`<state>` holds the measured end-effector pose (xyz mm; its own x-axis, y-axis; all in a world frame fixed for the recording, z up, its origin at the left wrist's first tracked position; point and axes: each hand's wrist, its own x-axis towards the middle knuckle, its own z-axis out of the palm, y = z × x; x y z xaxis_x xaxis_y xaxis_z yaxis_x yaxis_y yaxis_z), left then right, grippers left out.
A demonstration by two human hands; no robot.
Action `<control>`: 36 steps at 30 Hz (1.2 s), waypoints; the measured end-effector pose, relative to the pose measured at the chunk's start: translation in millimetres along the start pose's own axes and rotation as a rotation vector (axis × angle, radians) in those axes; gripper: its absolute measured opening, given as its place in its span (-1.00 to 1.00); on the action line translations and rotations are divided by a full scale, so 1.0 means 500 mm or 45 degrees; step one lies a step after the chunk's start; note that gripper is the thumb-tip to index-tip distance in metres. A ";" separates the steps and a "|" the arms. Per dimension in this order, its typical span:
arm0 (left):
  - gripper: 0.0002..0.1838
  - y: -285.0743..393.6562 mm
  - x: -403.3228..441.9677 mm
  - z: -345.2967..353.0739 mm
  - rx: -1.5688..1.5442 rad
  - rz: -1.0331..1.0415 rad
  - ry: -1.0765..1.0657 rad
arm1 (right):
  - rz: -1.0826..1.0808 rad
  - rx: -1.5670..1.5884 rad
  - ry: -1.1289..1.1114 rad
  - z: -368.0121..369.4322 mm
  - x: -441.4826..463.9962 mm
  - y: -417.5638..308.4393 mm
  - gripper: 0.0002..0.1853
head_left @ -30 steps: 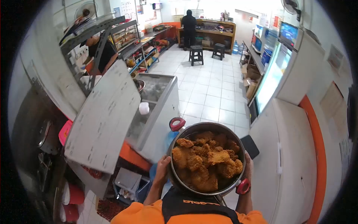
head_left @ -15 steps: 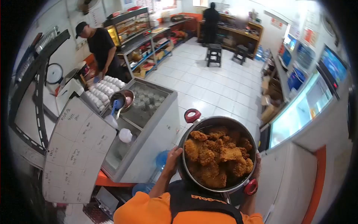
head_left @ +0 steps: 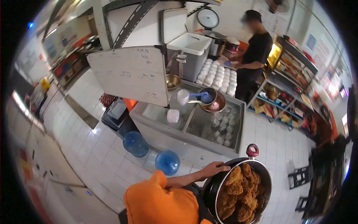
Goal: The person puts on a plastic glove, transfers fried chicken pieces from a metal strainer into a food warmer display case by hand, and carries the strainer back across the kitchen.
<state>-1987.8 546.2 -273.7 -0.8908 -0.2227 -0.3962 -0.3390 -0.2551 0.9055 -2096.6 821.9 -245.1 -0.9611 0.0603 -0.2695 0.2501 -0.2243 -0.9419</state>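
A large dark pot (head_left: 210, 201) with a steel rim and red-trimmed loop handles is held out in front of my body, tilted in view. Pieces of fried chicken (head_left: 238, 190) fill it. My left hand (head_left: 214, 170) is closed against the pot's side, fingers along the outer wall below the rim. Of my right hand (head_left: 258, 218) only a sliver shows at the pot's lower right edge; the pot hides the rest. One red handle (head_left: 252, 150) stands at the far side of the rim, with no hand on it.
A glass-topped chest freezer (head_left: 179, 130) stands ahead, bearing bowls and a whiteboard (head_left: 128, 74). Blue water bottles (head_left: 167, 163) sit on the floor beside it. Behind it a co-worker (head_left: 257, 48) handles rows of white wrapped packets (head_left: 216, 78). Shelving (head_left: 279, 97) stands right.
My view has swung left, so the freezer is now central. The pot appears lower and further right, still held. The co-worker remains by the white packets.
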 end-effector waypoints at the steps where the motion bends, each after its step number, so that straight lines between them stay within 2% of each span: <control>1: -0.36 0.023 0.029 0.023 -0.013 0.002 0.022 | 0.001 -0.021 -0.030 0.005 0.056 -0.010 -0.47; 4: -0.34 0.081 0.124 0.122 -0.061 0.126 0.199 | 0.008 -0.098 -0.105 -0.002 0.216 -0.055 -0.46; 5: -0.02 0.092 0.166 0.138 -0.009 0.052 0.036 | 0.013 -0.116 -0.125 -0.010 0.269 -0.071 -0.46; 8: 0.01 0.133 0.255 0.237 -0.071 0.012 0.018 | 0.007 -0.141 -0.142 -0.047 0.409 -0.128 -0.45; 10: -0.07 0.173 0.312 0.300 -0.002 0.019 0.141 | -0.012 -0.119 -0.125 -0.093 0.508 -0.169 -0.44; 11: -0.19 0.181 0.358 0.334 -0.019 0.167 0.135 | -0.025 -0.095 -0.097 -0.136 0.557 -0.187 -0.43; 12: -0.34 0.163 0.414 0.367 -0.057 0.190 0.200 | -0.027 -0.067 -0.077 -0.178 0.607 -0.201 -0.43; 13: -0.46 0.168 0.466 0.404 -0.116 0.180 0.268 | -0.040 -0.054 -0.023 -0.230 0.646 -0.215 -0.42; 14: -0.51 0.184 0.488 0.448 -0.230 0.028 0.259 | -0.043 -0.021 -0.002 -0.291 0.699 -0.224 -0.42; 15: -0.56 0.197 0.521 0.492 -0.381 0.024 0.296 | -0.052 0.005 0.016 -0.344 0.752 -0.236 -0.41; 18: -0.55 0.271 0.611 0.649 -0.523 -0.006 0.366 | -0.021 0.089 -0.081 -0.448 0.962 -0.300 -0.40; 20: -0.55 0.279 0.704 0.737 -0.611 0.031 0.427 | 0.212 0.235 -0.280 -0.457 1.108 -0.386 -0.52; 21: -0.55 0.257 0.550 0.699 -0.628 0.025 0.451 | 0.029 -0.017 -0.211 -0.492 0.971 -0.373 -0.57; 22: -0.56 0.222 0.478 0.645 -0.659 0.001 0.496 | -0.121 -0.293 -0.136 -0.497 0.923 -0.313 -0.61; 24: -0.56 0.192 0.454 0.629 -0.751 0.217 0.451 | 0.160 0.307 -0.269 -0.434 0.834 -0.339 -0.64; 26: -0.54 0.251 0.507 0.686 -0.752 0.187 0.493 | 0.058 0.191 -0.290 -0.427 0.977 -0.341 -0.66; 27: -0.53 0.246 0.535 0.683 -0.762 0.178 0.509 | 0.156 0.188 -0.295 -0.379 0.972 -0.404 -0.69; 30: -0.52 0.232 0.624 0.646 -0.838 0.188 0.486 | 0.022 0.110 -0.299 -0.327 1.047 -0.382 -0.71; 31: -0.52 0.232 0.658 0.648 -0.872 0.183 0.474 | 0.127 0.216 -0.240 -0.313 1.071 -0.384 -0.71; 32: -0.52 0.253 0.727 0.683 -0.873 0.165 0.542 | -0.034 0.026 -0.328 -0.309 1.159 -0.403 -0.70; 34: -0.51 0.295 0.859 0.724 -0.869 0.164 0.659 | 0.043 -0.097 -0.337 -0.280 1.298 -0.438 -0.68; 36: -0.50 0.344 0.989 0.753 -0.857 0.186 0.591 | -0.020 -0.210 -0.341 -0.249 1.434 -0.470 -0.65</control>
<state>-2600.6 746.5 -256.6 -0.6461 -0.6254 -0.4375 0.1557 -0.6691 0.7266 -2829.9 1039.0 -241.8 -0.9562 -0.2008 -0.2130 0.2295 -0.0630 -0.9713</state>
